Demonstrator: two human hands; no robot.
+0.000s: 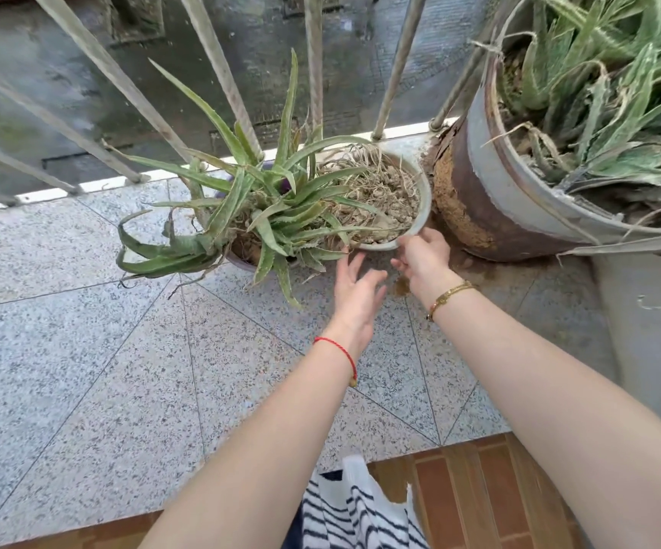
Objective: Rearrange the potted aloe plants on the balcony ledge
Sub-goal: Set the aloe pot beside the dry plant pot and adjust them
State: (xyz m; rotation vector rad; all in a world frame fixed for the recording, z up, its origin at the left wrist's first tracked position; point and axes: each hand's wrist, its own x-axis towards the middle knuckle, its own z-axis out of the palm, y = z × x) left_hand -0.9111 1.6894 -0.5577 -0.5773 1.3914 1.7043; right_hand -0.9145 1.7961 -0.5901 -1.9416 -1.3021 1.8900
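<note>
A pale round pot [419, 215] of dry soil and dead roots stands on the speckled granite ledge [83, 350]. Left of it and touching it, a darker pot [241, 259] holds a green aloe plant [273, 200] whose leaves spill over both pots. My right hand [423, 251] grips the pale pot's near rim with fingers curled. My left hand [356, 295] hovers just in front of that pot, fingers spread, holding nothing. A large rusty bucket [491, 192] with a big aloe [606, 93] stands at the right, close to the pale pot.
Metal railing bars [218, 61] line the ledge's far edge with a drop behind them. Rust flakes and a brown stain lie on the ledge by the bucket. Brick-red floor tiles [499, 489] and striped clothing [360, 509] show below the near edge.
</note>
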